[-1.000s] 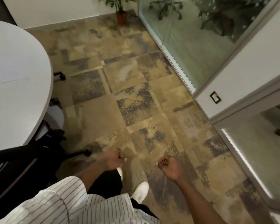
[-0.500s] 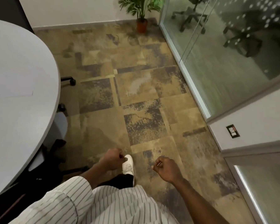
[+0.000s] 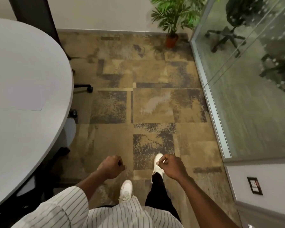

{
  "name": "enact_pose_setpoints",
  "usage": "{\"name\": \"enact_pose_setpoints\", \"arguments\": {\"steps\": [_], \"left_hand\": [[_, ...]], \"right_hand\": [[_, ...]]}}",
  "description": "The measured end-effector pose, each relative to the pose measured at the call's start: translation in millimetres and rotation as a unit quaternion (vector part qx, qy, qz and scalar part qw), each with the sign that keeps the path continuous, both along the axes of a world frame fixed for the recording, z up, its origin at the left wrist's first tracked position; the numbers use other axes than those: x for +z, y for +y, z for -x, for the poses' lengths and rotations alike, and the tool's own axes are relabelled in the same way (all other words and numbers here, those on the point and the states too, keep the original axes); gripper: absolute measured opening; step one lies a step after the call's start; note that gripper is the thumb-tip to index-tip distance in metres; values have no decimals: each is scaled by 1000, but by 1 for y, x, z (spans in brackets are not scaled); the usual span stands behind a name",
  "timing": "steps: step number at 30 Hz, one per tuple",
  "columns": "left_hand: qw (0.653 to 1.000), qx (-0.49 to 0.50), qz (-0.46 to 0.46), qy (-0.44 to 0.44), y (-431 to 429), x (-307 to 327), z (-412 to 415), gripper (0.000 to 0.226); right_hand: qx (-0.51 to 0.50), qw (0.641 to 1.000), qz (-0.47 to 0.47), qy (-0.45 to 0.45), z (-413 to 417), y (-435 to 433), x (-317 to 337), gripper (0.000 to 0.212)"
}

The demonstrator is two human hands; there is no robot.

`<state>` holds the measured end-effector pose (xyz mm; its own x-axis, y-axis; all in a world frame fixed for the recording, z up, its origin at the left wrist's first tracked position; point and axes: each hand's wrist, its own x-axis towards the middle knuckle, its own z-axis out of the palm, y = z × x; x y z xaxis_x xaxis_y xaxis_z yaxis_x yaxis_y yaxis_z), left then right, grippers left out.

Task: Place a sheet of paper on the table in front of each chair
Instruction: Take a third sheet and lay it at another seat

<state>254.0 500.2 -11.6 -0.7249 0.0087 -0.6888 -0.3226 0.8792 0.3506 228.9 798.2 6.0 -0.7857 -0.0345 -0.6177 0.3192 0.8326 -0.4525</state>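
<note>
left hand (image 3: 111, 167): loose fist, empty | right hand (image 3: 171, 166): loose fist, empty | both forearms forward

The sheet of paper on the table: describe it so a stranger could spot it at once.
Start at the big round white table on the left. Near its right edge lies the sheet, flat, with one corner pointing toward the carpet. It is nearly the same white as the tabletop, so only its thin straight edges and that sharp corner set it apart.

One surface (image 3: 23, 79) at left, bearing one paper sheet (image 3: 21, 97); one potted plant (image 3: 171, 22) far; two hands; two white shoes.
</note>
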Motion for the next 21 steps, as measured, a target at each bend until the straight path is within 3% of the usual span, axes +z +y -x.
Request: {"name": "enact_pose_setpoints", "arguments": {"steps": [7, 15, 21], "left_hand": [[994, 110, 4, 4, 18, -7, 63, 25], [968, 250, -6, 29, 45, 6, 128, 25], [947, 317, 5, 47, 29, 10, 154, 26]], "right_hand": [[112, 994, -6, -18, 104, 27, -12, 21], [279, 960, -24, -17, 236, 24, -5, 19], [315, 949, -4, 8, 315, -20, 0, 20]]}}
